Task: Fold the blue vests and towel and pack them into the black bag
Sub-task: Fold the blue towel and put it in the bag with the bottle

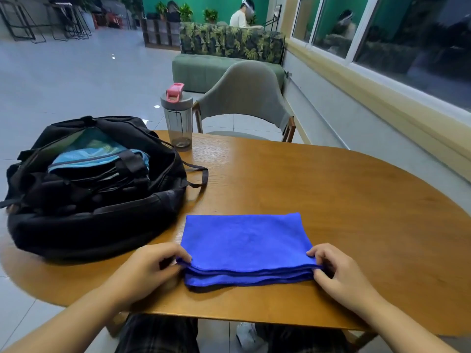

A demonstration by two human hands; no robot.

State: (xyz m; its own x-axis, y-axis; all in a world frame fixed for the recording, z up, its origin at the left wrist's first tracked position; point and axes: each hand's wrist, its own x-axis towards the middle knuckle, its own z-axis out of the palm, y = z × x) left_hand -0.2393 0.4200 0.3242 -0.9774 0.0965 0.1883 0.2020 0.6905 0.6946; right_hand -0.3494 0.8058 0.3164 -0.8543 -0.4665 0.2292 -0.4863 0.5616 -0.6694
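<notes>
A folded blue towel (244,247) is seen lying flat on the wooden table (344,200), close to its near edge, with several layers stacked at the side nearest the camera. The near left corner of the top layers is pinched by the left hand (150,270), whose fingers are curled over the cloth while the thumb is tucked below and partly hidden by the fabric. The near right corner is pinched in the same way by the right hand (339,273), so each grip is closed on the towel. How many layers are held at each corner cannot be made out. To the left of the towel, just beside it, the black bag (89,220) is set on the table with its top unzipped; light blue fabric (99,156) is visible inside, crossed by a black strap, but whether this is a vest cannot be told, as most of it is covered by the bag's edges. A grey bottle (178,123) with a pink cap is stood behind the bag, and a grey chair (244,93) is placed at the far side of the table. Both forearms are cut off by the lower frame edge, and the legs are largely hidden beneath the table.
</notes>
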